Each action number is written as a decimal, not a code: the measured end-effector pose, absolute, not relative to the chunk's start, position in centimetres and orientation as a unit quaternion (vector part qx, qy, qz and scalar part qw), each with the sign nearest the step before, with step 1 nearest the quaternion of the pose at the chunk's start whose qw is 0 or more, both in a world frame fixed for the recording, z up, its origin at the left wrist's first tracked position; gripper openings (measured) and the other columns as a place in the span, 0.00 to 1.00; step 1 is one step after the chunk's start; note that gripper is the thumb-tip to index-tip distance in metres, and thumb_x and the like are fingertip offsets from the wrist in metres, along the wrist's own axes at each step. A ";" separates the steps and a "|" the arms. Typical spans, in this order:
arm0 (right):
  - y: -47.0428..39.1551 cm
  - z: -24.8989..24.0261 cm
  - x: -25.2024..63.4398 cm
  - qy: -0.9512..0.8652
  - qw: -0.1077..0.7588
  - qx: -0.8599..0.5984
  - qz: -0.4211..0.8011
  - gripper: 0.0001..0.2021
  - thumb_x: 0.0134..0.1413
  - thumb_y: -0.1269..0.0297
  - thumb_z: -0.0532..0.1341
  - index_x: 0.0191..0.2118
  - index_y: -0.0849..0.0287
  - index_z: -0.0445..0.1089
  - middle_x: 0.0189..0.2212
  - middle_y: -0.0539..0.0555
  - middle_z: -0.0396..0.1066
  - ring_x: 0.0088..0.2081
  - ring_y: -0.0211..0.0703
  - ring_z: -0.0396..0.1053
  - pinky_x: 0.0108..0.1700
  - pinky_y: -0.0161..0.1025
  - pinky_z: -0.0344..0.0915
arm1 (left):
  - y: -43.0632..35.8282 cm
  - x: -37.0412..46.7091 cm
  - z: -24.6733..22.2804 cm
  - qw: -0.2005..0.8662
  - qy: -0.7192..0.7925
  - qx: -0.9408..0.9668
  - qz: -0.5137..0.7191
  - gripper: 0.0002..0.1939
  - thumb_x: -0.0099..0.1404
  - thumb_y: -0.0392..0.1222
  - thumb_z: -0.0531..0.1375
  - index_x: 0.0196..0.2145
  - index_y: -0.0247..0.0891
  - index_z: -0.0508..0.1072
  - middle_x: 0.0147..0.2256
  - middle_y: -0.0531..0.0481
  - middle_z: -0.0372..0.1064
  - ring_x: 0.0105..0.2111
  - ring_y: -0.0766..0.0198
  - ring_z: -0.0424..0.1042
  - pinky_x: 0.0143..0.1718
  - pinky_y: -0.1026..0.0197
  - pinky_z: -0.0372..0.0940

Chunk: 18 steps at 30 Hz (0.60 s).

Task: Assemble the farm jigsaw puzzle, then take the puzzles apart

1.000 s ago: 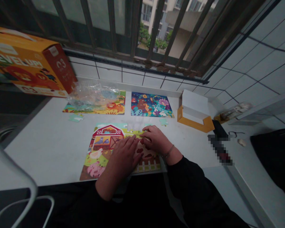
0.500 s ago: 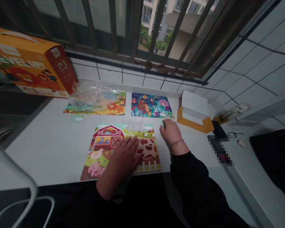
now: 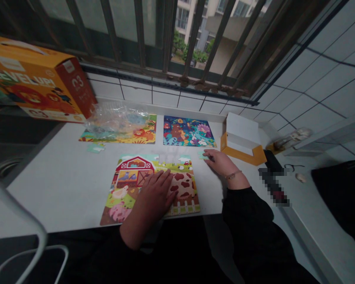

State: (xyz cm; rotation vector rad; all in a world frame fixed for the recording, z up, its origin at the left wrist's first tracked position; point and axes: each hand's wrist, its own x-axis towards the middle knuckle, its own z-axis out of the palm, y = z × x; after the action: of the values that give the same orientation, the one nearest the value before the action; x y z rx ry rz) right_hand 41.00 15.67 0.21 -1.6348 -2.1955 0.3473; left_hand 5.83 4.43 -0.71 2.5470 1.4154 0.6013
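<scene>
Tabletop (image 3: pixel 62 173), smooth and white, stretches left of a flat, multicoloured farm-scene puzzle (image 3: pixel 127 193) with a gap notching its far side; its near side meets the tabletop's front edge. The left hand (image 3: pixel 156 193) lies flat across it, grasping nothing. Just right, the right hand (image 3: pixel 219 163), fingers bent, reaches a pale-green knobbed piece (image 3: pixel 201 155); I cannot tell whether it is pinched.

Loose black long sleeves (image 3: pixel 251 221); thin bracelet (image 3: pixel 232 175) on right wrist (image 3: pixel 239 180).
</scene>
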 end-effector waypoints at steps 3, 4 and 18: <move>16.1 0.9 41.3 -0.783 0.172 -0.584 0.131 0.18 0.60 0.72 0.70 0.55 0.58 0.79 0.45 0.57 0.80 0.36 0.44 0.74 0.46 0.45 0.74 | 4.5 5.8 -0.5 0.085 0.476 0.853 0.195 0.25 0.77 0.51 0.60 0.67 0.39 0.72 0.69 0.38 0.69 0.67 0.40 0.68 0.68 0.34 0.62; 16.1 1.1 41.4 -0.786 0.170 -0.580 0.131 0.19 0.60 0.71 0.70 0.56 0.58 0.78 0.43 0.56 0.79 0.35 0.44 0.73 0.45 0.44 0.73 | 4.5 5.8 -0.5 0.086 0.477 0.853 0.193 0.25 0.77 0.51 0.59 0.67 0.39 0.72 0.69 0.38 0.69 0.67 0.40 0.68 0.68 0.34 0.62; 15.5 2.5 34.2 -0.846 0.245 -0.450 0.148 0.15 0.67 0.70 0.65 0.57 0.56 0.78 0.53 0.61 0.74 0.53 0.52 0.73 0.60 0.53 0.72 | 4.5 5.9 -0.3 0.091 0.482 0.852 0.183 0.25 0.77 0.50 0.60 0.67 0.38 0.73 0.70 0.37 0.69 0.67 0.39 0.68 0.68 0.33 0.62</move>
State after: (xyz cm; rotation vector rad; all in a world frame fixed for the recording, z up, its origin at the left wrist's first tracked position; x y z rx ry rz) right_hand 34.23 15.49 2.47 -1.2271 -2.3100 0.4033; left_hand 5.90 4.46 -0.29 2.5319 1.4333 0.5445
